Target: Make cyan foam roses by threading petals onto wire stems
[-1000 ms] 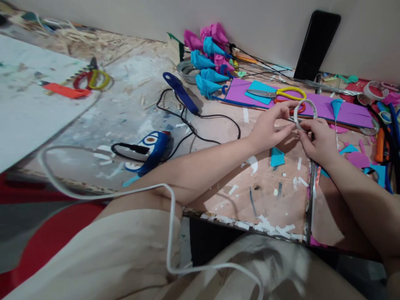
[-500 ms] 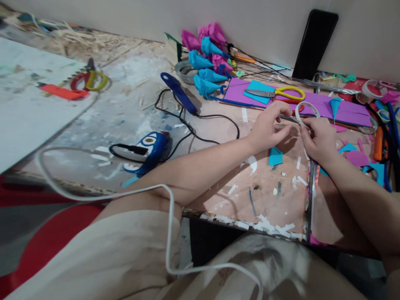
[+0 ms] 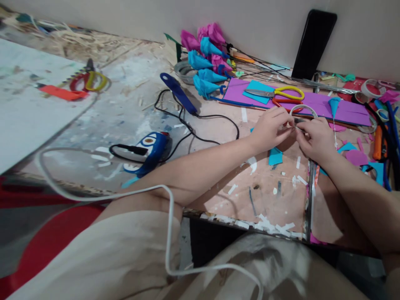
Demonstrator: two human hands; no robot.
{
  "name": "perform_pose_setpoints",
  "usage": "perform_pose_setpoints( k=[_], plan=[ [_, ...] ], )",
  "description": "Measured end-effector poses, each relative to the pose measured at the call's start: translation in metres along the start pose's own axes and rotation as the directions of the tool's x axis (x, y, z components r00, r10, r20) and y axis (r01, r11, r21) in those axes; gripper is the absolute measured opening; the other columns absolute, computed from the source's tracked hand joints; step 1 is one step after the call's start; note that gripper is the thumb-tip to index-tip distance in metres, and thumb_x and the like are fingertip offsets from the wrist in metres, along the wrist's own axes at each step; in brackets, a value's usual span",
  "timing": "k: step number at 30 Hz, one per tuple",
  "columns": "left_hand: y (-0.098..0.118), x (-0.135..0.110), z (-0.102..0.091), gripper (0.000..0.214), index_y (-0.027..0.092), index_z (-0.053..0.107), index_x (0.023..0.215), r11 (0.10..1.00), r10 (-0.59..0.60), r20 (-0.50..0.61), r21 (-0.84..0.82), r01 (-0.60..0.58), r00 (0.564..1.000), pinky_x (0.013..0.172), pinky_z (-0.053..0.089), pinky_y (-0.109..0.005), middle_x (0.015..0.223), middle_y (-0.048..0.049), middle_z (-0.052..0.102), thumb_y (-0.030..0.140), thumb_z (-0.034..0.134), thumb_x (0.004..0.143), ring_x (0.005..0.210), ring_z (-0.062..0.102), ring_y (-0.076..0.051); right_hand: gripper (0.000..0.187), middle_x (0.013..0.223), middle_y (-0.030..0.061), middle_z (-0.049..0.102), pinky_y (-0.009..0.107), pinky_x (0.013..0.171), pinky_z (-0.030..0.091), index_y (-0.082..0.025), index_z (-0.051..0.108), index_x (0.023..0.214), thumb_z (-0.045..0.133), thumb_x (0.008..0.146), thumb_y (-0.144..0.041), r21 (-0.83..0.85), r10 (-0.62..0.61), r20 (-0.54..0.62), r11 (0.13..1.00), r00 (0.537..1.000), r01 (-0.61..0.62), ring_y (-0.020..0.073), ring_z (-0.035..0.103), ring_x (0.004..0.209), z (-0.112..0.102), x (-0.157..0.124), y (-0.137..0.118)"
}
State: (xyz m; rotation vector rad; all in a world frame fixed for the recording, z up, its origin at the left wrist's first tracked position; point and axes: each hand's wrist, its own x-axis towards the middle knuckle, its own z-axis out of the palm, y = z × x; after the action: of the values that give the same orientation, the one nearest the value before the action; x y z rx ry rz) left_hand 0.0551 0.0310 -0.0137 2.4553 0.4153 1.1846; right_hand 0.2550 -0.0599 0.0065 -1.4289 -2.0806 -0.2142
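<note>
Both hands meet over the far right part of the worktable [image 3: 268, 196]. The left hand [image 3: 270, 129] has its fingers curled together, the thumb and forefinger pinched on a thin dark stem-like piece [image 3: 296, 121] at the point where the two hands touch. The right hand [image 3: 315, 137] is likewise closed, its fingertips gripping the same spot from the right. A white tape ring [image 3: 302, 109] rises just beyond the joined fingertips, its near edge held at the pinch, its far edge over the purple sheet [image 3: 315, 104]; which hand carries it cannot be told.

Counted items: one tape ring at the hands; two pairs of scissors, the yellow-handled scissors [image 3: 275, 92] lying on the purple sheet just beyond the hands, and the red-and-yellow scissors [image 3: 89, 80] far to the left; one blue glue gun [image 3: 146, 151] near the left forearm, with its black cord looping towards the far side; one dark blue tool [image 3: 179, 92] beyond it; one black phone [image 3: 312, 43] leaning against the wall; one white cable [image 3: 168, 233] crossing the person's lap. Paper cones [image 3: 208, 58] in pink and blue lie in a cluster at the far side, at least eight, the exact number not clear. Further tape rolls [image 3: 370, 88] lie at the far right edge.
</note>
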Motion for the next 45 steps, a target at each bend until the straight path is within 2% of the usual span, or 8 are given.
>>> perform_pose_setpoints(
  k=[4, 9, 27, 32, 36, 39, 41, 45],
  plan=[
    [0.001, 0.0, 0.0, 0.012, 0.023, 0.066, 0.096, 0.999, -0.042, -0.011, 0.0, 0.042, 0.999, 0.09, 0.053, -0.04, 0.108, -0.0088, 0.071, 0.031, 0.062, 0.104, 0.105, 0.067, -0.024, 0.016, 0.074, 0.0048, 0.074, 0.045, 0.088, 0.049, -0.026, 0.076, 0.097, 0.06, 0.099, -0.028, -0.007, 0.014, 0.009, 1.0, 1.0, -0.014, 0.027, 0.071, 0.078, 0.0, 0.0, -0.001],
    [0.003, 0.0, 0.0, 0.008, 0.023, 0.066, 0.101, 0.997, -0.062, 0.086, 0.055, 0.057, 0.994, 0.089, 0.05, -0.04, 0.093, -0.0053, 0.072, 0.026, 0.059, 0.103, 0.096, 0.068, -0.024, 0.018, 0.07, 0.0043, 0.072, 0.046, 0.086, 0.05, -0.027, 0.079, 0.094, 0.061, 0.098, -0.029, -0.012, 0.027, 0.001, 1.0, 1.0, -0.027, 0.0268, 0.07, 0.076, -0.001, 0.0, -0.001],
    [0.004, -0.003, 0.012, 0.041, 0.02, 0.066, 0.104, 0.92, 0.111, 0.094, 0.367, -0.138, 0.989, 0.086, 0.036, -0.045, 0.096, -0.0105, 0.072, 0.03, 0.029, 0.117, 0.093, 0.063, -0.027, 0.017, 0.057, 0.002, 0.061, 0.044, 0.08, 0.05, -0.025, 0.066, 0.068, 0.064, 0.084, -0.023, -0.061, 0.048, 0.032, 0.997, 0.998, -0.046, 0.0227, 0.062, 0.063, -0.001, 0.004, -0.005],
    [0.007, -0.003, 0.007, 0.04, 0.022, 0.067, 0.108, 0.877, 0.217, 0.025, 0.434, -0.206, 0.976, 0.089, 0.038, -0.043, 0.097, -0.0072, 0.075, 0.027, 0.029, 0.118, 0.097, 0.065, -0.023, 0.017, 0.06, 0.0018, 0.064, 0.04, 0.072, 0.048, -0.024, 0.065, 0.066, 0.063, 0.082, -0.026, -0.008, 0.152, -0.048, 0.988, 0.987, -0.153, 0.0217, 0.062, 0.063, -0.017, 0.01, -0.014],
    [0.009, -0.009, 0.002, 0.03, 0.029, 0.065, 0.114, 0.843, 0.406, -0.089, 0.421, -0.335, 0.91, 0.095, 0.042, -0.043, 0.096, -0.0008, 0.076, 0.025, 0.035, 0.117, 0.097, 0.066, -0.02, 0.018, 0.058, 0.0006, 0.06, 0.035, 0.06, 0.04, -0.024, 0.066, 0.068, 0.059, 0.084, -0.029, -0.002, 0.352, -0.322, 0.928, 0.879, -0.372, 0.0178, 0.051, 0.056, -0.052, 0.022, -0.006],
    [0.006, -0.009, 0.002, 0.034, 0.029, 0.064, 0.111, 0.88, 0.322, -0.128, 0.405, -0.247, 0.938, 0.097, 0.045, -0.044, 0.096, -0.0019, 0.074, 0.033, 0.031, 0.118, 0.096, 0.067, -0.02, 0.019, 0.068, 0.0053, 0.07, 0.04, 0.072, 0.048, -0.024, 0.07, 0.077, 0.059, 0.09, -0.032, -0.055, 0.156, -0.315, 0.982, 0.936, -0.182, 0.0229, 0.062, 0.068, -0.064, 0.027, 0.001],
    [0.003, -0.007, 0.002, 0.037, 0.026, 0.062, 0.109, 0.932, 0.202, -0.191, 0.339, -0.129, 0.961, 0.097, 0.046, -0.045, 0.099, -0.0045, 0.074, 0.037, 0.028, 0.119, 0.099, 0.068, -0.021, 0.021, 0.074, 0.0064, 0.074, 0.042, 0.075, 0.049, -0.024, 0.073, 0.082, 0.06, 0.096, -0.032, -0.068, 0.011, -0.103, 0.998, 0.995, -0.018, 0.0259, 0.066, 0.073, -0.057, 0.025, 0.005],
    [-0.003, -0.003, 0.0, 0.03, 0.025, 0.057, 0.11, 0.978, 0.12, -0.301, 0.197, -0.062, 0.946, 0.093, 0.047, -0.043, 0.098, -0.0049, 0.07, 0.041, 0.034, 0.119, 0.095, 0.066, -0.021, 0.023, 0.094, 0.0115, 0.082, 0.049, 0.091, 0.052, -0.023, 0.08, 0.096, 0.058, 0.103, -0.028, -0.023, -0.19, 0.169, 0.98, 0.967, 0.197, 0.0306, 0.07, 0.091, -0.026, 0.013, 0.011]
  ],
)
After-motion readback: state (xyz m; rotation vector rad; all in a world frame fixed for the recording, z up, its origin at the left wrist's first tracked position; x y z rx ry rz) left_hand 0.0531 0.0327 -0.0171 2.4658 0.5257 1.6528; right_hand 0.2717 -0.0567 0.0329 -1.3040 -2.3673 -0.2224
